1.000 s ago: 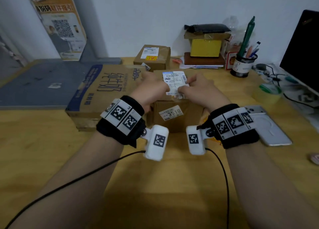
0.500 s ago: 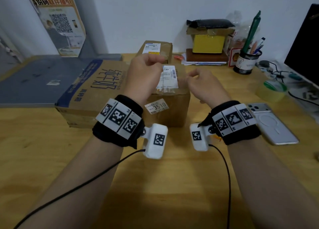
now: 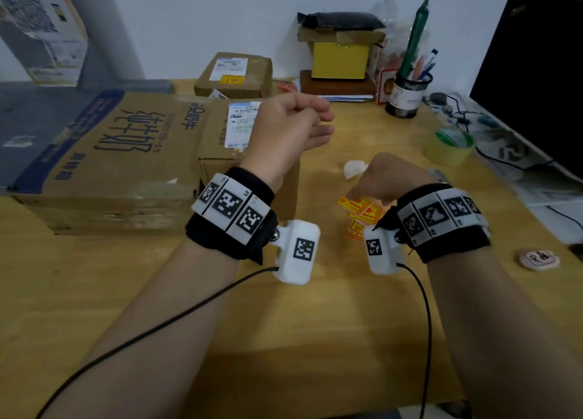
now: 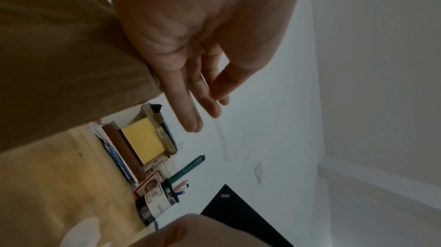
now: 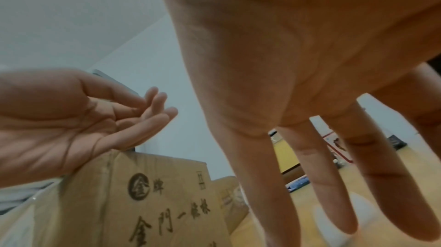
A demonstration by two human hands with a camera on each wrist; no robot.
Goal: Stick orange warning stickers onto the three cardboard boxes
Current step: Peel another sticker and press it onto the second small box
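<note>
Head view: orange stickers on desk, directly under right hand.

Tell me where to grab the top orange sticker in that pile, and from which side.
Probably the free corner of the top sticker, pinched from above. The stickers lie flat and fanned on the table, so there is no edge to wrap; a fingertip must lift a corner first. The right hand hangs over the pile with fingers straight; whether it touches is hidden. The left hand is free.
</note>
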